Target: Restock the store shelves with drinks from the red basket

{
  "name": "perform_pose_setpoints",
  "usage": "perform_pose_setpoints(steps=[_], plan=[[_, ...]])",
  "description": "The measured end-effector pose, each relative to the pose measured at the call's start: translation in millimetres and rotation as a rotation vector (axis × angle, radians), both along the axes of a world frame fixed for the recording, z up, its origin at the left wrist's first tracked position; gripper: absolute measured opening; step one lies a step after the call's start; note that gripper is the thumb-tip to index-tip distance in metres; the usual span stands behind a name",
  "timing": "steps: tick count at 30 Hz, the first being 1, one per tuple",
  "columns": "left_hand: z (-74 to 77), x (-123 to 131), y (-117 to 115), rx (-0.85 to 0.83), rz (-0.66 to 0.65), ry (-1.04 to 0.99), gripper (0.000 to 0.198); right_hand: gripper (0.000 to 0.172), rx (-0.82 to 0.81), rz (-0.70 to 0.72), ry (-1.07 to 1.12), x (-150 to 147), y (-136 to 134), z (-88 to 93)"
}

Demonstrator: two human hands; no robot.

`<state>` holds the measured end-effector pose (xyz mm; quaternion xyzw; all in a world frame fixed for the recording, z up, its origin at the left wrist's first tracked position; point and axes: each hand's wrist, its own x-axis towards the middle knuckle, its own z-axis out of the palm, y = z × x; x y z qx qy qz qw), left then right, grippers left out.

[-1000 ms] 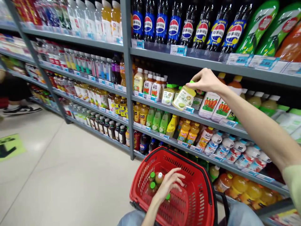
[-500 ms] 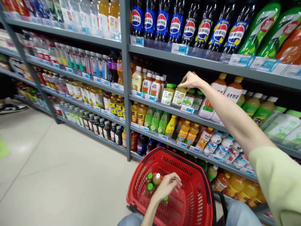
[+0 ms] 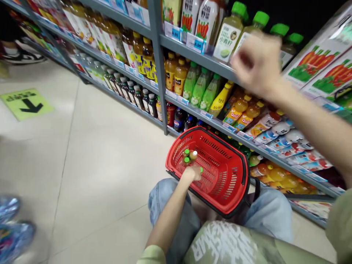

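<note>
The red basket [image 3: 220, 162] sits by the knees [image 3: 275, 208], presumably for easy reach; whether the left hand [image 3: 193, 173] over it or the blurred right hand [image 3: 257, 63] grips anything cannot be told.

A shop, from the price labels [image 3: 196, 44], bottle-lined shelves [image 3: 159, 62] and red shopping basket [image 3: 220, 161].

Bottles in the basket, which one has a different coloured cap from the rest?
The white-capped bottle, just right of two close-set green-capped bottles in the basket. Every other cap visible in there is green.
</note>
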<state>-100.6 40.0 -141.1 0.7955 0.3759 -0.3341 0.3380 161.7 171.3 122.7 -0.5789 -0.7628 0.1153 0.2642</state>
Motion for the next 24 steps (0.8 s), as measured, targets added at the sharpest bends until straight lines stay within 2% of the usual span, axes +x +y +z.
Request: perform_pose_setpoints(steps=[2,3,4,5,6,7,8,10,15,17,19,21,22,24], plan=[[3.5,-8,12,0.072,0.059,0.028,0.028,0.035,-0.103,0.185,-0.288,-37,-44,-73.3],[4.4,-12,18,0.109,0.091,0.040,0.031,0.034,-0.214,0.277,-0.403,-55,-63,-111.3],[4.8,-15,23,0.143,0.121,0.047,0.034,0.032,-0.357,0.312,-0.468,-71,-79,-148.4],[5.2,-18,26,0.169,0.146,0.051,0.037,0.033,-0.510,0.265,-0.466,-86,-91,-183.1],[5.9,-21,28,0.191,0.166,0.052,0.039,0.038,-0.660,0.156,-0.414,-99,-99,-214.3],[7.1,-22,29,0.208,0.180,0.051,0.041,0.043,-0.723,0.101,-0.399,-110,-104,-241.2],[8.7,-24,29,0.220,0.187,0.047,0.042,0.045,-0.751,0.068,-0.388,-119,-107,-263.4],[12.1,-25,28,0.237,0.185,0.038,0.043,0.047,-0.773,-0.004,-0.345,-135,-107,-295.7],[6.7,-27,37,0.292,0.145,0.039,0.048,0.038,-0.696,-0.185,-0.199,-156,-99,-345.6],[0.9,-28,45,0.304,0.149,0.029,0.051,0.034,-0.657,-0.204,-0.132,-156,-99,-359.5],[-3.9,-28,52,0.329,0.169,-0.004,0.052,0.030,-0.614,-0.222,-0.062,-147,-104,-366.0],[-7.3,-28,56,0.369,0.192,-0.048,0.053,0.026,-0.559,-0.248,0.002,-129,-113,-360.4],[-8.7,-28,58,0.391,0.204,-0.070,0.054,0.024,-0.519,-0.259,0.034,-116,-119,-351.3],[-11.6,-26,61,0.421,0.222,-0.109,0.056,0.022,-0.398,-0.255,0.113,-85,-136,-317.3]])
